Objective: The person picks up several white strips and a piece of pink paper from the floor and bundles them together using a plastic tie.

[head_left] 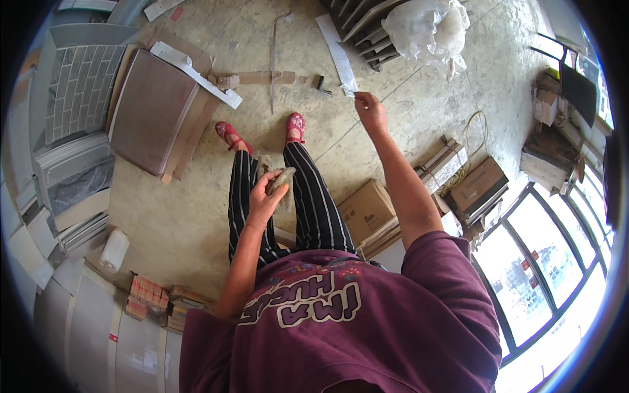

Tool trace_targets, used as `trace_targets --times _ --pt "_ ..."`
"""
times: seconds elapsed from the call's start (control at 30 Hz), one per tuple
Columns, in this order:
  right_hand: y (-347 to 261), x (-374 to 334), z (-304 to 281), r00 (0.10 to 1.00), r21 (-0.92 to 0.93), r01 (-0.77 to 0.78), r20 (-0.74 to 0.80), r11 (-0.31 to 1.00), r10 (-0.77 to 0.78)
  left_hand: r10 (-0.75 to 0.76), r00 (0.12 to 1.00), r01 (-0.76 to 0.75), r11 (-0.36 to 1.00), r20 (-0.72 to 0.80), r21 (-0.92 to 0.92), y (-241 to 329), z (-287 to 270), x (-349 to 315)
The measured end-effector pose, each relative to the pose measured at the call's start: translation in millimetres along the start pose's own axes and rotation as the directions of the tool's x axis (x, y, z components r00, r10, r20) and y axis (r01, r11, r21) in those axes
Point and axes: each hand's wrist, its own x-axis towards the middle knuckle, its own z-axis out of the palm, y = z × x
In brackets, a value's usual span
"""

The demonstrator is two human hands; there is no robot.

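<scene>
My left hand (pixel 263 202) is closed around a crumpled greyish-brown wad (pixel 283 178) in front of my legs; its material is hard to tell, and some of it hangs below the fingers. Stretched forward and to the right, my right hand (pixel 372 114) is pinched at the crumpled near end of a long white strip (pixel 335 51). From there the strip runs away toward a stack of dark slabs (pixel 373 33). Just left of the fingertips is a small black piece (pixel 320 83) on the floor.
Brown tape-like strips (pixel 262 78) and a thin rod (pixel 273 52) lie ahead of my red shoes. Clear plastic sheeting (pixel 429 33) covers part of the slabs. A cardboard-backed panel (pixel 154 108) stands left, cartons (pixel 369 213) right, red bundles (pixel 147 293) behind left.
</scene>
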Motion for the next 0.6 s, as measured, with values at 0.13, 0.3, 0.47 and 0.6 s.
trace_targets --times 0.13,0.3,0.47,0.6 --pt "-13 -10 26 0.983 -0.038 -0.098 0.150 0.994 0.102 -0.039 0.998 0.038 0.999 0.039 0.036 -1 -11 12" --pt "-8 -17 52 0.960 -0.110 -0.165 0.208 0.980 0.185 0.003 0.993 -0.012 0.998 0.118 0.069 -5 -33 34" --pt "1 -18 69 0.931 -0.135 -0.238 0.249 0.962 0.266 0.060 0.986 -0.087 0.980 0.153 0.178 -4 -53 54" --pt "9 -12 88 0.928 -0.212 -0.209 0.266 0.955 0.262 0.090 0.983 -0.135 0.946 0.162 0.294 -14 -66 64"
